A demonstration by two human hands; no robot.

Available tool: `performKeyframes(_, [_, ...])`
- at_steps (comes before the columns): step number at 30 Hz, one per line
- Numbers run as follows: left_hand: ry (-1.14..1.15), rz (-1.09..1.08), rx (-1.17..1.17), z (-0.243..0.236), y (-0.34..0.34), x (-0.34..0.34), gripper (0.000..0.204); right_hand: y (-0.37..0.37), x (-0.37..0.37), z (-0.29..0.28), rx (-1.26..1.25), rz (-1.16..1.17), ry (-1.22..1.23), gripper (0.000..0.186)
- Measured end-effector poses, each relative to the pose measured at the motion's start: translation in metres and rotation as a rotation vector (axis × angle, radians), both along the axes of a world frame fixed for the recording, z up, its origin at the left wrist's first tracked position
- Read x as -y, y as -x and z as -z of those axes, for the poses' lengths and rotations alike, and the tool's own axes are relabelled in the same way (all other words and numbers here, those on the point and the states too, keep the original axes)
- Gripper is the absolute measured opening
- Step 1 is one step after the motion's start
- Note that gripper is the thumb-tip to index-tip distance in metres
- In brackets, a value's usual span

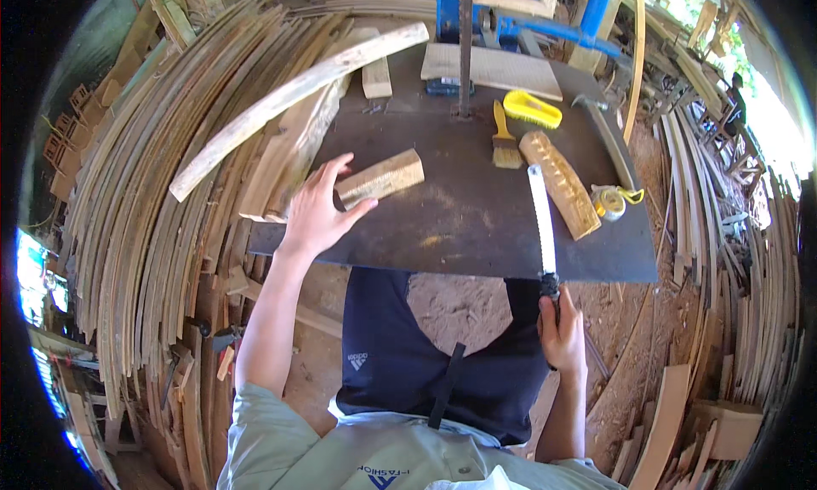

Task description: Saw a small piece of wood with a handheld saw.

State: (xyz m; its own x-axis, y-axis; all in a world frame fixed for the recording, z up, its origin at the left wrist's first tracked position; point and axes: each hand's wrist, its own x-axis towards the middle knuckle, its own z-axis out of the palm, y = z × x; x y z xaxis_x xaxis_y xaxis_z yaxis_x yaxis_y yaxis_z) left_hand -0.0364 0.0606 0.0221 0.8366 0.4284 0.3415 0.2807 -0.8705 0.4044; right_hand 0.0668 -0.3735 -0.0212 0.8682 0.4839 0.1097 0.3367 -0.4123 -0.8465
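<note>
My left hand (328, 209) is at the left end of a short wooden block (383, 173) on the dark metal table (434, 222), thumb and fingers spread around it; I cannot tell whether they touch it. My right hand (560, 333), below the table's front edge, grips the dark handle of a hand saw (541, 218), its light toothed blade pointing away from me. Beside the blade lies a notched wooden piece (557, 184), with a yellow-handled paintbrush (502, 137), a yellow brush (532, 110), a tape measure (609, 202) and a hammer (600, 124) around it.
A vertical saw blade (465, 56) passes through the table, before a blue machine frame (545, 29). A curved wood strip (298, 99), planks (289, 162) and a board (489, 69) lie on the table. Timber stacks (145, 192) line both sides; a dirt floor (451, 311) shows below.
</note>
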Motion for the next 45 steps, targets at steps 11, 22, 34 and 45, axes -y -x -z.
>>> performKeyframes(11, [0.273,0.103,0.155,0.017,-0.024,0.004,0.048,0.008,-0.001,-0.001,0.005,-0.079,0.058,0.017])
performKeyframes(22, [0.66,0.055,0.057,0.034,-0.019,0.052,0.055,0.023,0.014,0.001,0.005,-0.103,0.108,0.016])
performKeyframes(34, [0.07,0.144,0.089,0.027,0.008,0.049,0.053,0.027,0.008,-0.011,-0.104,-0.092,0.1,0.016])
performKeyframes(45, [-0.122,0.11,0.161,0.038,0.006,0.047,0.07,0.022,-0.018,-0.013,0.05,-0.201,0.132,0.018])
